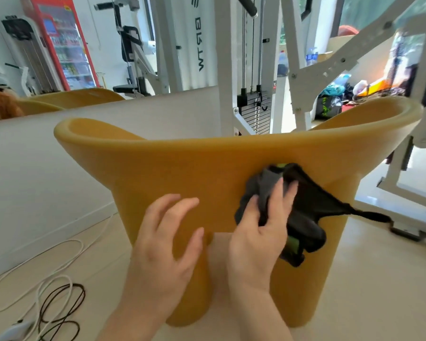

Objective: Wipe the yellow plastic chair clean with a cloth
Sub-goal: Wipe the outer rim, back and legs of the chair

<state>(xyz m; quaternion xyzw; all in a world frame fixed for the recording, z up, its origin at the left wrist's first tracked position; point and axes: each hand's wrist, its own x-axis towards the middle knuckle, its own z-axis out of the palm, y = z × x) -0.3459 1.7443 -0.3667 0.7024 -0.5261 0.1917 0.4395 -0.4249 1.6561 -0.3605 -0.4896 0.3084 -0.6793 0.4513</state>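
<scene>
The yellow plastic chair point(182, 168) fills the middle of the view, its outer back wall facing the camera. Its rolled top rim runs from ten o'clock to two o'clock, and both ends flare outward. A low white panel point(35, 156) stands at nine o'clock, just behind the chair's left flare. The white gym frame point(225, 70) rises at twelve o'clock, with more of its bars close to the chair's right flare at two to three o'clock. Pale floor point(379, 279) lies open at four o'clock and at eight o'clock beside the chair's narrower base.

The dark cloth point(305, 212) is bunched against the chair wall, right of centre. From the right hand point(258, 232) it spreads toward one to three o'clock, and a thin tail trails past the chair's right edge at three o'clock. That hand grasps the cloth, with a fold caught between thumb and forefinger and the other fingers laid over it. The left hand point(167, 237), at nine o'clock of the right one, is released, its fingers spread and lightly bent before the bare wall. Whether it touches cannot be told. Loose cables point(59, 303) coil on the floor at eight o'clock.
</scene>
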